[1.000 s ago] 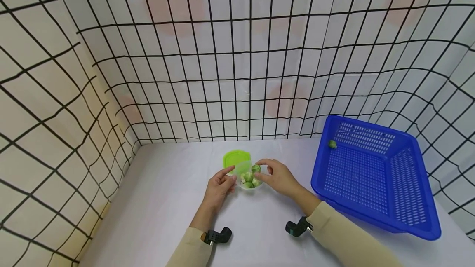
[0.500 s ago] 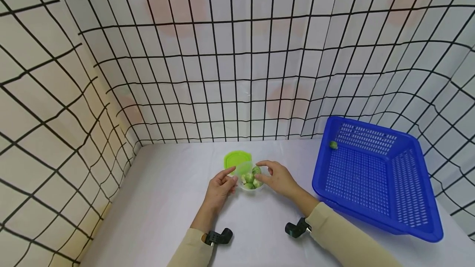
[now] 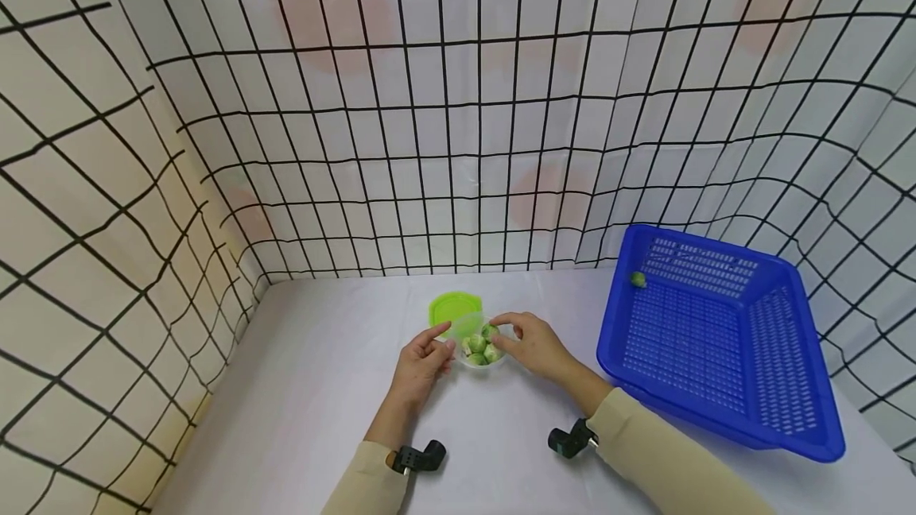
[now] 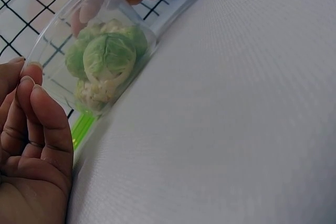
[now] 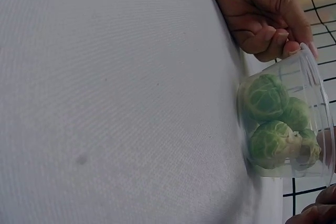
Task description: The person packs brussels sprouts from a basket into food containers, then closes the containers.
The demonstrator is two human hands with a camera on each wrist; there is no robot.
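A clear plastic tub (image 3: pixel 479 362) stands on the white table with several green Brussels sprouts (image 3: pixel 477 345) in it. At its left side my left hand (image 3: pixel 421 362) pinches the rim between thumb and fingers, shown closer by the left hand (image 4: pixel 39 135) in the left wrist view. Over the tub's right side, my right hand (image 3: pixel 537 346) holds one sprout (image 3: pixel 490 331) between thumb and index finger. The right wrist view shows sprouts (image 5: pixel 266 98) through the tub's wall; the right hand is only partly visible there. A bright green lid (image 3: pixel 452 306) lies behind the tub.
To the right sits a large blue plastic basket (image 3: pixel 687 340), with one Brussels sprout (image 3: pixel 638 280) at its far left corner. Black netting (image 3: pixel 458 157) in front of white sheeting encloses the table (image 3: pixel 322 388) at the back and sides.
My right thumb and index finger have sunk slightly with the sprout, lower into the tub. The left hand keeps its place at the rim. The head view has shifted a little.
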